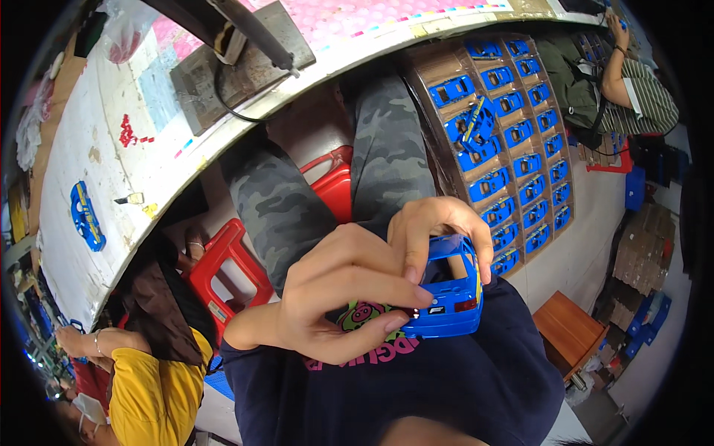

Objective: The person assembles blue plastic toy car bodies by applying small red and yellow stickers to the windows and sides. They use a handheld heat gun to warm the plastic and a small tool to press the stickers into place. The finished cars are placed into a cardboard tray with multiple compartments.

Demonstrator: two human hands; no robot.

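A blue toy car body (pixel 445 321) is held up in front of my chest, its rear end facing me. It has an open rear window frame, a red tail light at its right rear corner and yellow marking along the side. My right hand (pixel 435 227) grips it from above and the right, thumb and fingers around the roof and side. My left hand (pixel 338 286) pinches thumb and index finger together at the left rear corner, touching the body. A tiny shiny bit shows between those fingertips, too small to name.
A brown tray (pixel 487 186) at my right holds rows of blue car bodies, one lying tilted on top. On the white table (pixel 82 156) are another blue car part (pixel 87 215), small red pieces (pixel 130 132) and a metal fixture (pixel 242 63). Co-workers sit left and far right.
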